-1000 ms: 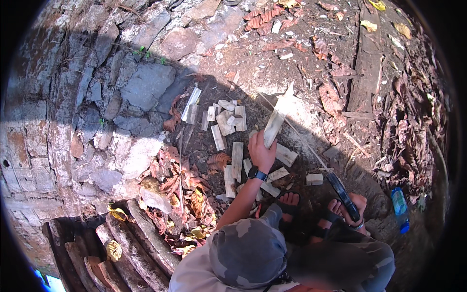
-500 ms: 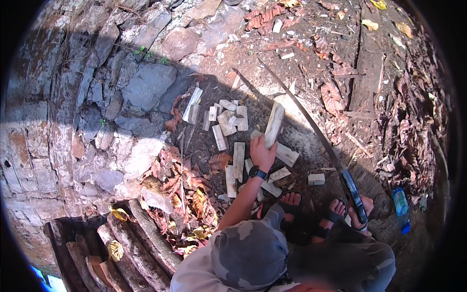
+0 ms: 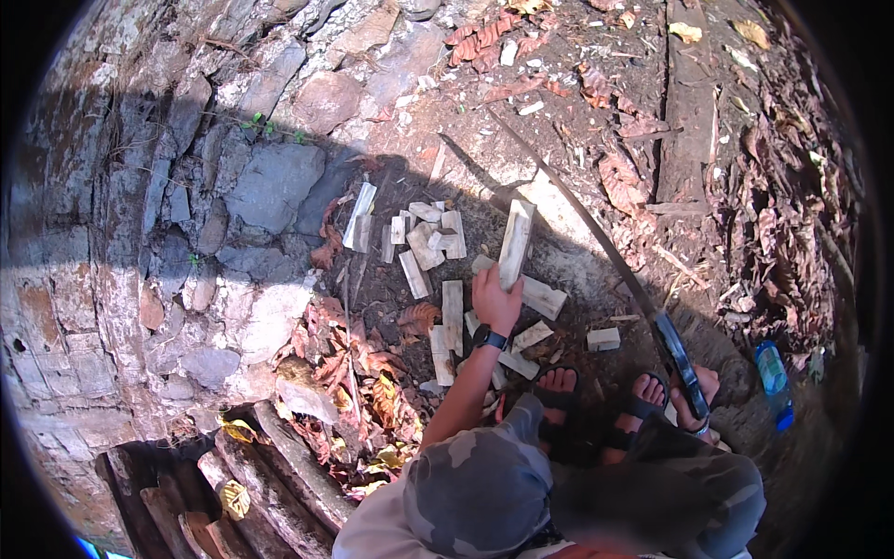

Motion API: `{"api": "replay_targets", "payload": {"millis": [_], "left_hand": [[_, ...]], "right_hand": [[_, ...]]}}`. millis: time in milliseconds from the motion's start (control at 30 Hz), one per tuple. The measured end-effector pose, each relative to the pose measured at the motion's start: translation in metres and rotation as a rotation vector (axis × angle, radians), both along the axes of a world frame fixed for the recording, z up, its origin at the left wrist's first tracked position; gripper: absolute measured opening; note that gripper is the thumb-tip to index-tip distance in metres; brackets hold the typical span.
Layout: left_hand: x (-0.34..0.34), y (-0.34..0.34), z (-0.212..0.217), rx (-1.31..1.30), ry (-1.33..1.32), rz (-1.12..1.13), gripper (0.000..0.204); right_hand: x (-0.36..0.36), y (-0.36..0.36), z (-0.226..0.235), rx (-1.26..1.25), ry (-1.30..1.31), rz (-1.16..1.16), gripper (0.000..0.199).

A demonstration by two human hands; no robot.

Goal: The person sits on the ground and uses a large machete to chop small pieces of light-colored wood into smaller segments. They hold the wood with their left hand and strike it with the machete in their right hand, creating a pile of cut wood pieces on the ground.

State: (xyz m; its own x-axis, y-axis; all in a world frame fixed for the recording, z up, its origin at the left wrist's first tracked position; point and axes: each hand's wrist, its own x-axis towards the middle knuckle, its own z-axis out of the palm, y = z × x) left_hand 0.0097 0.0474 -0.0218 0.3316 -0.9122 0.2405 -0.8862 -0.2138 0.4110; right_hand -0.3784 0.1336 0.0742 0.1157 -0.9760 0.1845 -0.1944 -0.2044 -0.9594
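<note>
A pale split piece of wood point(image 3: 517, 238) stands upright, slightly tilted, with my left hand point(image 3: 496, 300) closed around its lower part. A dark watch sits on that wrist. My right hand point(image 3: 705, 393), low at the right beside my foot, grips the dark handle of a long machete point(image 3: 610, 247). The blade slants up and left, its tip beyond the wood piece and apart from it. Beneath and around my left hand lie more split wood pieces point(image 3: 453, 317), and another group of short wood blocks point(image 3: 426, 245) lies just ahead to the left.
A plastic bottle point(image 3: 771, 373) with a blue cap lies right of my right hand. At lower left are stacked logs point(image 3: 270, 480). A rough stone surface point(image 3: 275, 186) fills the left side. Dry leaves point(image 3: 624, 182) cover ground at right. My sandalled feet point(image 3: 643, 396) are close below the wood.
The view has turned slightly. My left hand still holds the wood piece upright, and my right hand keeps the machete in nearly the same position.
</note>
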Motion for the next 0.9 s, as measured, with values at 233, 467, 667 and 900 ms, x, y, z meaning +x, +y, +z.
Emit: {"api": "replay_targets", "payload": {"millis": [233,467,667,900], "left_hand": [[0.004,-0.006,-0.001,0.126,0.043,0.034,0.057],[0.002,0.012,-0.002,0.086,-0.028,0.007,0.054],[-0.005,0.001,0.001,0.131,-0.035,0.005,0.055],[-0.005,0.0,-0.007,0.267,-0.021,0.009,0.064]], "right_hand": [[0.0,-0.003,-0.002,-0.028,-0.039,0.003,0.028],[-0.001,-0.002,0.002,-0.019,-0.044,-0.002,0.03],[0.002,-0.003,0.007,-0.008,-0.063,0.023,0.024],[0.006,-0.006,0.015,-0.009,-0.103,0.07,0.017]]}}
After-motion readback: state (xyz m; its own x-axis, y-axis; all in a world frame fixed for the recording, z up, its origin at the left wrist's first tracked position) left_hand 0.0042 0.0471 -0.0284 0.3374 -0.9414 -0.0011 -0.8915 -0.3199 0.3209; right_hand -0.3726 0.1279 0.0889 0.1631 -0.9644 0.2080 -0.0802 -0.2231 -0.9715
